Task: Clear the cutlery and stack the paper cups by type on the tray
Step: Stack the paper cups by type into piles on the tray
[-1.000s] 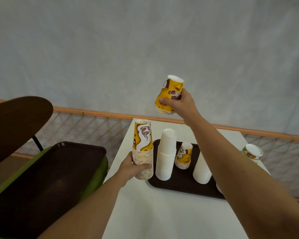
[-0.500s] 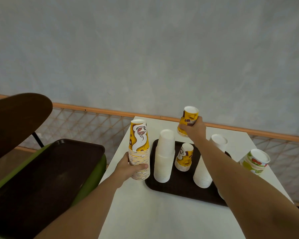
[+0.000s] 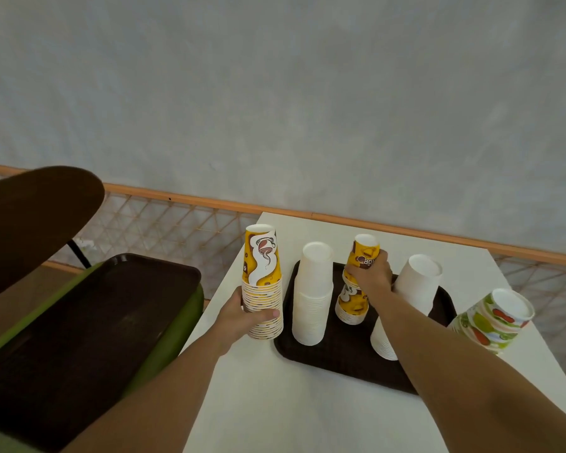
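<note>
Head view: the brown tray [image 3: 350, 358] lies on the white table [image 3: 275, 403], with broad bare tabletop off its near edge and a narrower strip behind it. Only a slim margin separates its left edge from the table's left edge. There the tall yellow stack [image 3: 262, 282] stands upright, just beside the tray, with the left hand [image 3: 242, 317] curled round its lower part. On the tray, between two white stacks [image 3: 312, 295] [image 3: 412, 289], the right hand [image 3: 371, 276] grips an upturned yellow cup [image 3: 365, 253], fingers wrapped round its side, directly atop the short yellow stack [image 3: 352, 305]. Whether it is fully seated cannot be told. Off the tray's right edge, fruit-print cups [image 3: 494, 318] lean on the table.
</note>
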`<control>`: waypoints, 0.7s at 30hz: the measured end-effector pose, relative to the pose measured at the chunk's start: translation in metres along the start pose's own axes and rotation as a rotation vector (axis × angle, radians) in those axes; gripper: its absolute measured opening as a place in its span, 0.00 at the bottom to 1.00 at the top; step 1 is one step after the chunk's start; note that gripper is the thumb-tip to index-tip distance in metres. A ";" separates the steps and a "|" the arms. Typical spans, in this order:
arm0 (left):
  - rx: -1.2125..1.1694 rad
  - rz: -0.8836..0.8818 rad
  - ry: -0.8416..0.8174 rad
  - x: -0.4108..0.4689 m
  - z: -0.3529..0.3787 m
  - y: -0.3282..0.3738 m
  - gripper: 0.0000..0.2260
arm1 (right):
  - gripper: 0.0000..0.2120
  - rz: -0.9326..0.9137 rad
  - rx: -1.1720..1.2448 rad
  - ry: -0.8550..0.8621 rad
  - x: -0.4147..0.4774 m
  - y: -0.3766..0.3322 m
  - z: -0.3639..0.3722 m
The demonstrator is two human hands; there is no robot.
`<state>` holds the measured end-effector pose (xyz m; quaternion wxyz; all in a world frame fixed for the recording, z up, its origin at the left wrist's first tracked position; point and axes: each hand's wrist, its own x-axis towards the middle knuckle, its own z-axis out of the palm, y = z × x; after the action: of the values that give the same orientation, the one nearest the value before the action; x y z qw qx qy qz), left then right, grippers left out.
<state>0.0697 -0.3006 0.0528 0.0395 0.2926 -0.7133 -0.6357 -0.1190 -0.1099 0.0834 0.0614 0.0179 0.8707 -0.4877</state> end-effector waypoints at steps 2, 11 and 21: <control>0.001 0.002 -0.002 0.001 0.001 0.000 0.34 | 0.37 0.011 0.004 -0.016 -0.001 0.000 0.001; 0.019 0.018 -0.019 0.000 0.002 0.003 0.34 | 0.40 -0.072 -0.005 -0.011 -0.005 -0.020 -0.008; 0.046 0.036 -0.034 -0.010 -0.003 0.010 0.35 | 0.31 -0.277 -0.019 0.036 -0.027 -0.057 -0.016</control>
<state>0.0753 -0.2987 0.0661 0.0322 0.2695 -0.7335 -0.6231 -0.0987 -0.1248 0.1432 -0.0220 -0.0945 0.8704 -0.4827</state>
